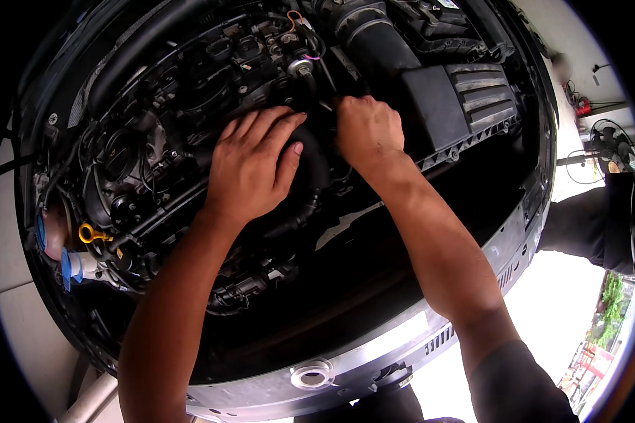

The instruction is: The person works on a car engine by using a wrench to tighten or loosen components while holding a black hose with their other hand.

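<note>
In the head view, my left hand (255, 158) rests over a thick curved black hose (310, 169) in an open engine bay, fingers apart and slightly bent. Just to its right, my right hand (368, 130) is closed, knuckles up. What it grips is hidden; a thin metal shaft (324, 106) shows beside its fingertips. Above both hands sit a silver round fitting (300, 67) with wires and the dark engine top (219, 70). A black ribbed air box (466, 106) lies right of my right hand.
A yellow dipstick loop (92, 233) and blue-capped reservoirs (67, 264) are at the left. The metal front crossmember (254, 398) curves below my arms. At the right are a standing fan (610, 144) and part of a person in dark clothing (578, 225).
</note>
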Tool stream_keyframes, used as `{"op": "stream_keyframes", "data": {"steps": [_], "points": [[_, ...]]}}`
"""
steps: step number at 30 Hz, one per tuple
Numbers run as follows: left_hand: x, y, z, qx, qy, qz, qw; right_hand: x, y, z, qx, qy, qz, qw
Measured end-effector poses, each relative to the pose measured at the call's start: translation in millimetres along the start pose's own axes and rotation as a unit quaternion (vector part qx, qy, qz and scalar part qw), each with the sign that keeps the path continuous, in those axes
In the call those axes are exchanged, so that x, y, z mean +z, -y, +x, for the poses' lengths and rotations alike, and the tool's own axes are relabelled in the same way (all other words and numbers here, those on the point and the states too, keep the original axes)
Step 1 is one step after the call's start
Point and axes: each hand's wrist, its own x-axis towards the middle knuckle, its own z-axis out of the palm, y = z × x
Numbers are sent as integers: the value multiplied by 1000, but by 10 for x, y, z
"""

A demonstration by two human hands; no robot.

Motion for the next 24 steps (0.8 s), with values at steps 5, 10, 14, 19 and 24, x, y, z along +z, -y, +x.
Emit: {"op": "stream_keyframes", "data": {"steps": [5, 10, 14, 19, 24], "points": [[-281, 20, -237, 17, 127, 34, 991, 58, -278, -123, -25, -35, 132, 990], [-444, 191, -465, 28, 199, 32, 979, -127, -311, -39, 105, 190, 506, 835], [-428, 183, -445, 16, 205, 25, 978, 39, -172, 12, 148, 154, 600, 771], [-419, 179, -448, 14, 201, 16, 979, 179, 60, 214, 142, 124, 561, 806], [-420, 173, -427, 12, 196, 7, 980, 319, 72, 282, 151, 78, 476, 863]]}}
